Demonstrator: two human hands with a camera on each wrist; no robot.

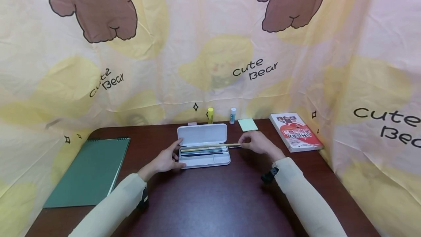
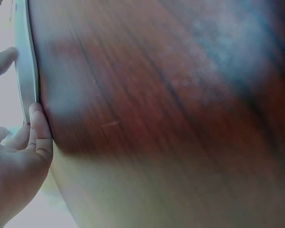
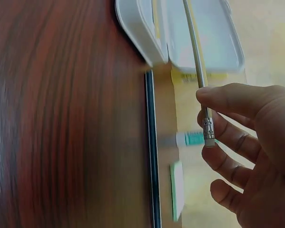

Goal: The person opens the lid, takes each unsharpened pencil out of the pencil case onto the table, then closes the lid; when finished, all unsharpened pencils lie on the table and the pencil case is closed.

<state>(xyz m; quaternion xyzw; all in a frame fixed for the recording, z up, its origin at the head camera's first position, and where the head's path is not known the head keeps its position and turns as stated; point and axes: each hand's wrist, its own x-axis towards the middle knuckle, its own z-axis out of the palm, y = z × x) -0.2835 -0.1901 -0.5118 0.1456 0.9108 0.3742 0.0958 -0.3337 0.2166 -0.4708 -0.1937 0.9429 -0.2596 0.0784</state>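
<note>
1. The pencil (image 3: 197, 52) is over the rear part of the open pencil case (image 1: 197, 161), and its eraser end reaches past the right side.
2. The right hand (image 1: 260, 142) pinches it between thumb and fingers, close to the metal band; the other fingers are loosely bent.
3. I judge it light and stiff, rather smooth, with a tip which can break. To hold it nearer the middle would probably give better balance.
4. The left hand (image 1: 166, 159) grips the left end of the case, thumb at the front and fingers spread toward the lid (image 1: 202, 134).
5. This raised lid and the other pencils (image 1: 204, 153) in the tray leave narrow room. A thin dark rod (image 3: 152, 142) lies just beside the case.
6. Farther around are a glue stick (image 1: 232, 115), sticky notes (image 1: 247, 124), a book (image 1: 296, 132) and a green notepad (image 1: 88, 171).
</note>
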